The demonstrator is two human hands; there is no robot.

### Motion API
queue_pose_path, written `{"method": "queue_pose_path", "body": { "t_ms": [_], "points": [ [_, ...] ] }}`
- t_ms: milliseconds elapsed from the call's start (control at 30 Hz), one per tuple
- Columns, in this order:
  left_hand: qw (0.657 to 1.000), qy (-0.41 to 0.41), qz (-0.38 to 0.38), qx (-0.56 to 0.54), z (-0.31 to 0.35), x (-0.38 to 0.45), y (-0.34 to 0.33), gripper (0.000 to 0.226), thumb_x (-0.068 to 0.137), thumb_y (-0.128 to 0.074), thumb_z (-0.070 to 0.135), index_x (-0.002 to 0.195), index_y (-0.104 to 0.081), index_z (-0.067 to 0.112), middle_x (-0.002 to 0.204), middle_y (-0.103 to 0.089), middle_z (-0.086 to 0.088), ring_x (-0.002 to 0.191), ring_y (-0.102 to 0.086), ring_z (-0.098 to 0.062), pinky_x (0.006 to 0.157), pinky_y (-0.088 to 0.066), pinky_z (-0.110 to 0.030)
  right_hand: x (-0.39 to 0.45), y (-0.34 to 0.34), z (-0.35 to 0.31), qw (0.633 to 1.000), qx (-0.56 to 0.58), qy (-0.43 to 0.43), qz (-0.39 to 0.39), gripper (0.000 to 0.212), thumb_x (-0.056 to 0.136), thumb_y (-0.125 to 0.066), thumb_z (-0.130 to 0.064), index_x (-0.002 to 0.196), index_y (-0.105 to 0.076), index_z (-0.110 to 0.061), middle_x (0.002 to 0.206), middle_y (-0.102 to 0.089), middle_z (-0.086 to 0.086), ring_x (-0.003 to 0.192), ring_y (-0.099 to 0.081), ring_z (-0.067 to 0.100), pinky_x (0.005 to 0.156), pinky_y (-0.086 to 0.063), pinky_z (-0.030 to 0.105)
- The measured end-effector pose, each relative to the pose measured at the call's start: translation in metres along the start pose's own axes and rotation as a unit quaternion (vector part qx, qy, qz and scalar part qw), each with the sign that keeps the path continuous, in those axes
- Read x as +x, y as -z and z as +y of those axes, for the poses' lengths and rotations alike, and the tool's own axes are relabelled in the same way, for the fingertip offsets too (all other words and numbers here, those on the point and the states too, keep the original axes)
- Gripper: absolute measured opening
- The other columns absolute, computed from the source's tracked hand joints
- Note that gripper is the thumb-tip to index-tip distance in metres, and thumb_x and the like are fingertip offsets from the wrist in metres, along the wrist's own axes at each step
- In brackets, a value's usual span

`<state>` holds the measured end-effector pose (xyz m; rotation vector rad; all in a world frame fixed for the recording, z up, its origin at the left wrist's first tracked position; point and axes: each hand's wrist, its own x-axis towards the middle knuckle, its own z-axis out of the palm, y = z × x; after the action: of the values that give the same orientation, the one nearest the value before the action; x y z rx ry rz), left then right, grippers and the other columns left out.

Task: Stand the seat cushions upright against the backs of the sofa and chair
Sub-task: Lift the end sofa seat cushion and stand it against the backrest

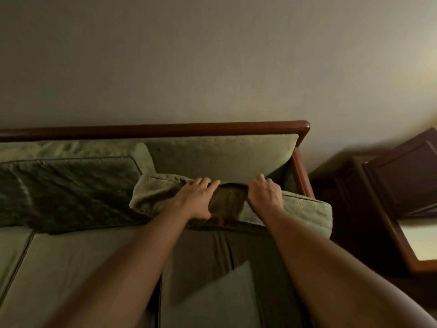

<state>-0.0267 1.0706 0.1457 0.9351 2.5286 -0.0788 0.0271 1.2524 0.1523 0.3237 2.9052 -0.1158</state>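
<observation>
A green sofa with a dark wooden frame point(165, 129) stands against the wall. At its right end a green seat cushion point(307, 209) lies tilted, its far edge raised toward the back cushion point(222, 155). My left hand point(198, 197) and my right hand point(262, 192) both grip that raised far edge, close together, fingers curled over the fabric. To the left, a second green cushion point(78, 185) leans at a slant against the sofa back. The remaining seat cushions point(71, 261) lie flat.
A dark wooden side table point(369, 209) with a pale top stands right of the sofa arm. A dark panelled cabinet point(406, 176) sits behind it. The beige wall point(212, 67) runs directly behind the sofa.
</observation>
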Motion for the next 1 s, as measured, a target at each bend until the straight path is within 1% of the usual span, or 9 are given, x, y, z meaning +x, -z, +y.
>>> {"method": "queue_pose_path", "body": {
  "t_ms": [100, 200, 267, 333, 500, 733, 800, 900, 1000],
  "points": [
    [1.0, 0.01, 0.001, 0.004, -0.01, 0.029, 0.003, 0.099, 0.08, -0.068, 0.044, 0.155, -0.008, 0.02, 0.153, -0.028, -0.009, 0.141, -0.029, -0.029, 0.116, -0.028, -0.044, 0.026, -0.003, 0.004, 0.999, 0.016, 0.029, -0.026, 0.051, 0.1, -0.04, -0.048, 0.127, -0.057, -0.008, 0.131, -0.057, 0.014, 0.121, -0.051, 0.031, 0.098, -0.042, 0.042],
    [1.0, 0.021, 0.001, 0.0, -0.018, 0.06, 0.017, 0.096, 0.082, -0.062, 0.051, 0.155, -0.01, 0.02, 0.154, -0.027, -0.009, 0.142, -0.028, -0.029, 0.116, -0.026, -0.045, 0.039, -0.005, 0.019, 0.994, 0.011, 0.068, -0.081, 0.111, 0.073, -0.04, -0.088, 0.147, -0.034, -0.005, 0.148, -0.04, 0.018, 0.136, -0.036, 0.035, 0.113, -0.027, 0.047],
    [0.999, 0.029, -0.023, -0.009, -0.024, 0.075, 0.026, 0.102, 0.079, -0.063, 0.059, 0.155, -0.009, 0.019, 0.155, -0.025, -0.009, 0.143, -0.026, -0.03, 0.117, -0.025, -0.047, 0.049, -0.007, 0.03, 0.988, -0.023, 0.106, -0.111, 0.132, 0.061, -0.049, -0.092, 0.156, -0.01, -0.009, 0.158, -0.021, 0.02, 0.144, -0.02, 0.039, 0.119, -0.016, 0.053],
    [0.998, 0.026, -0.054, 0.006, -0.027, 0.086, 0.031, 0.112, 0.073, -0.072, 0.057, 0.155, -0.006, 0.019, 0.156, -0.022, -0.01, 0.144, -0.022, -0.03, 0.118, -0.022, -0.05, 0.064, -0.009, 0.036, 0.98, -0.058, 0.135, -0.135, 0.138, 0.059, -0.065, -0.083, 0.157, 0.004, -0.014, 0.159, -0.015, 0.019, 0.146, -0.015, 0.039, 0.118, -0.01, 0.058],
    [0.998, 0.03, -0.049, 0.031, -0.028, 0.106, 0.026, 0.109, 0.062, -0.083, 0.044, 0.147, -0.02, 0.017, 0.147, -0.036, -0.008, 0.138, -0.032, -0.029, 0.115, -0.028, -0.05, 0.091, -0.012, 0.036, 0.976, -0.067, 0.155, -0.138, 0.12, 0.07, -0.077, -0.057, 0.156, -0.004, -0.017, 0.147, -0.035, 0.015, 0.136, -0.033, 0.034, 0.114, -0.023, 0.057],
    [0.995, 0.04, -0.088, -0.016, -0.043, 0.132, 0.069, 0.09, 0.066, -0.083, 0.043, 0.137, -0.034, 0.017, 0.128, -0.058, -0.006, 0.118, -0.056, -0.027, 0.1, -0.043, -0.045, 0.125, 0.007, 0.036, 0.976, -0.039, 0.18, -0.115, 0.094, 0.077, -0.072, -0.048, 0.15, -0.022, -0.018, 0.137, -0.043, 0.013, 0.127, -0.041, 0.033, 0.104, -0.034, 0.054],
    [0.996, 0.061, -0.071, -0.011, -0.053, 0.134, 0.082, 0.092, 0.069, -0.081, 0.042, 0.142, -0.031, 0.016, 0.129, -0.057, -0.007, 0.115, -0.057, -0.026, 0.093, -0.047, -0.042, 0.139, 0.017, 0.03, 0.975, -0.042, 0.197, -0.091, 0.091, 0.079, -0.072, -0.043, 0.151, -0.021, -0.018, 0.138, -0.042, 0.014, 0.128, -0.04, 0.033, 0.106, -0.032, 0.055],
    [0.996, 0.089, 0.021, 0.02, -0.073, 0.137, 0.096, 0.085, 0.071, -0.078, 0.038, 0.14, -0.032, 0.019, 0.136, -0.048, -0.006, 0.125, -0.045, -0.026, 0.098, -0.044, -0.042, 0.165, 0.029, 0.016, 0.983, -0.03, 0.178, -0.046, 0.081, 0.085, -0.067, -0.036, 0.151, -0.023, -0.019, 0.146, -0.036, 0.015, 0.137, -0.032, 0.035, 0.112, -0.022, 0.059],
    [0.99, 0.11, 0.068, 0.056, -0.086, 0.137, 0.099, 0.075, 0.073, -0.074, 0.038, 0.136, -0.037, 0.021, 0.136, -0.042, -0.006, 0.127, -0.039, -0.028, 0.098, -0.042, -0.046, 0.175, 0.029, -0.001, 0.986, -0.031, 0.132, -0.101, 0.067, 0.095, -0.056, -0.03, 0.152, -0.023, -0.019, 0.157, -0.023, 0.019, 0.146, -0.02, 0.036, 0.114, -0.017, 0.065]
  ]
}}
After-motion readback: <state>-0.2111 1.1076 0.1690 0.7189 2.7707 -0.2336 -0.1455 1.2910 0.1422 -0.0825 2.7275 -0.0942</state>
